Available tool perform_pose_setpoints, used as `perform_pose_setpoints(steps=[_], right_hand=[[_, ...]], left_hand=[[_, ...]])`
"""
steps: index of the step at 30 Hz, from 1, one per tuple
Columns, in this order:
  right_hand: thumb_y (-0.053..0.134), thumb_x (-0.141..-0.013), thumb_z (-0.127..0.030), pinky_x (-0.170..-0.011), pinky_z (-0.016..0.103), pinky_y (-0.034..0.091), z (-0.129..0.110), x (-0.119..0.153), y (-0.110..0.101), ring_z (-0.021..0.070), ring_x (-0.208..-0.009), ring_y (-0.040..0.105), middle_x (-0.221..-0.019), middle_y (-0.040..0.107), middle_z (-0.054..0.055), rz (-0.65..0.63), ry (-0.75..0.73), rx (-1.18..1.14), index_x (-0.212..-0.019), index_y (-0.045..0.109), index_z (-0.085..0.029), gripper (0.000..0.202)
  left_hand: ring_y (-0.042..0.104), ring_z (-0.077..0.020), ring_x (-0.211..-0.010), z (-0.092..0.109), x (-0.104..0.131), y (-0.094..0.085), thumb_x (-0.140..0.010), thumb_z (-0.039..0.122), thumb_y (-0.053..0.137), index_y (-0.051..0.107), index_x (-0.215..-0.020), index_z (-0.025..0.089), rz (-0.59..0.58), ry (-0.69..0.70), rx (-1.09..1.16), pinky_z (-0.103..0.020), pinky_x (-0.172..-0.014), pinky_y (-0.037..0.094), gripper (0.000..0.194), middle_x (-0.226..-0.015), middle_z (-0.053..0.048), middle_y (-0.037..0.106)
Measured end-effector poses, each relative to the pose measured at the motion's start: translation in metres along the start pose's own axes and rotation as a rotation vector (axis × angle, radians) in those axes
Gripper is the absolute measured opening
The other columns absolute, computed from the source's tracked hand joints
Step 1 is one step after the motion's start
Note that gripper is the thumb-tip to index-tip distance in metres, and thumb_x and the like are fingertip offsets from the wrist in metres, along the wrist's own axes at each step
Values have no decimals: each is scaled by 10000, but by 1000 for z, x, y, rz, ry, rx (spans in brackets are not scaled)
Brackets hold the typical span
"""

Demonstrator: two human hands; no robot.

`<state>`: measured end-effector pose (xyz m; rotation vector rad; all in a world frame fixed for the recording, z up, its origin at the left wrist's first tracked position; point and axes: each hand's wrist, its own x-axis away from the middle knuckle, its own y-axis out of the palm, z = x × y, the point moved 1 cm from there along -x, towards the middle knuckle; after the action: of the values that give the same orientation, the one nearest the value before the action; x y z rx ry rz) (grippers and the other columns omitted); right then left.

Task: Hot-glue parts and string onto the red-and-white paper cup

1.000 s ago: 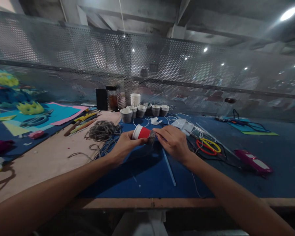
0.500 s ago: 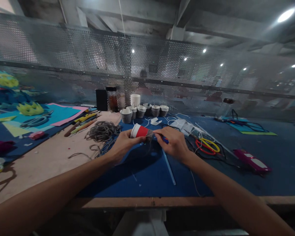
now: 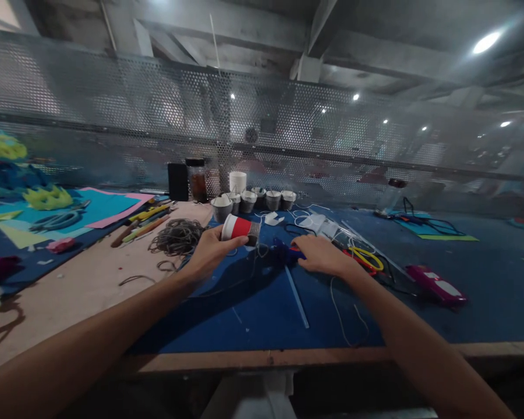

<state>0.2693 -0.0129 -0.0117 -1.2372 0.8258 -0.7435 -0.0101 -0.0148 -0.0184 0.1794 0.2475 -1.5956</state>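
Note:
A red and white paper cup (image 3: 240, 229), its lower end wrapped in grey cord, lies tilted sideways in my left hand (image 3: 209, 250), with the fingers closed round it. To the right, my right hand (image 3: 321, 254) is closed on the handle of a blue tool (image 3: 288, 254), which looks like a glue gun and is partly blurred. A loose strand trails from the cup's wrapped end. Below the tool a translucent glue stick (image 3: 297, 299) lies on the blue mat (image 3: 262, 326). Left of my left hand sits a tangled heap of grey cord (image 3: 177, 235).
Several grey-wrapped cups (image 3: 248, 201) stand behind, near a white cup stack (image 3: 237, 181) and a jar (image 3: 197, 181). Yellow-handled scissors (image 3: 369, 259) and a purple case (image 3: 436, 284) lie right. Coloured paper (image 3: 100, 205) and tools (image 3: 142, 224) lie left.
My right hand has moved away from the cup's wrapped end and now grips the blue tool more visibly. My left hand and the cup have shifted slightly left.

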Motion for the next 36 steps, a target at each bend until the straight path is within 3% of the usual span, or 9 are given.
perform_pose_setpoints(steps=[4, 8, 12, 16, 19, 22, 26, 36], right_hand=[[590, -831, -167, -805, 363, 450, -13, 2, 2, 313, -1005, 644, -1098, 676, 164, 1, 22, 71, -1198, 613, -124, 371], [585, -832, -175, -806, 329, 452, -10, -2, 0, 264, -960, 654, -1155, 641, 136, 51, 89, -80, -1250, 590, -164, 419], [593, -862, -199, -879, 363, 468, 4, -8, -7, 268, -1027, 640, -1170, 652, 132, 255, 201, -277, -1222, 609, -160, 362], [598, -934, -431, -813, 384, 533, 3, -11, -11, 249, -927, 671, -1024, 723, 83, 513, 245, -655, -1112, 692, -201, 306], [633, -907, -516, -636, 319, 562, -14, -9, -5, 189, -733, 671, -967, 739, 49, 480, 154, -1025, -1090, 710, -226, 351], [684, -877, -509, -551, 281, 538, -34, -5, 1, 146, -611, 616, -888, 714, 40, 421, 80, -1167, -1033, 706, -214, 334], [724, -854, -485, -545, 282, 514, -46, 1, 1, 153, -621, 604, -862, 665, 24, 384, 46, -1156, -1028, 652, -228, 319], [644, -908, -485, -602, 284, 417, -50, 9, -14, 158, -643, 532, -719, 576, -5, 486, -44, -872, -758, 552, -219, 319]], left_hand=[[635, -179, -655, -2, -1, 1, -645, 358, 890, 765, -928, 141, 0, 3, 13, -274, -605, 460, 378, -732, -34, 726], [638, -173, -680, -2, 1, 0, -664, 363, 882, 760, -944, 139, -6, 24, 19, -272, -622, 465, 378, -751, -33, 725], [635, -173, -681, 1, 3, 0, -677, 364, 874, 754, -968, 135, -3, 9, 13, -270, -615, 460, 389, -753, -36, 727], [638, -166, -694, 4, 5, 0, -696, 363, 865, 751, -975, 135, -12, 14, -4, -255, -627, 462, 379, -790, -41, 742], [644, -163, -677, 7, 7, 1, -694, 367, 865, 749, -989, 131, -5, -4, -20, -244, -613, 465, 395, -785, -41, 746], [650, -162, -661, 9, 9, 3, -698, 361, 857, 747, -998, 128, -17, -22, -9, -241, -605, 478, 395, -789, -41, 750], [660, -161, -704, 9, 10, 4, -702, 348, 853, 747, -998, 128, -29, 7, 12, -235, -643, 495, 384, -841, -46, 759], [615, -157, -659, 13, 11, 2, -722, 407, 834, 740, -1009, 115, 14, 84, -90, -234, -586, 469, 420, -761, -29, 713]])
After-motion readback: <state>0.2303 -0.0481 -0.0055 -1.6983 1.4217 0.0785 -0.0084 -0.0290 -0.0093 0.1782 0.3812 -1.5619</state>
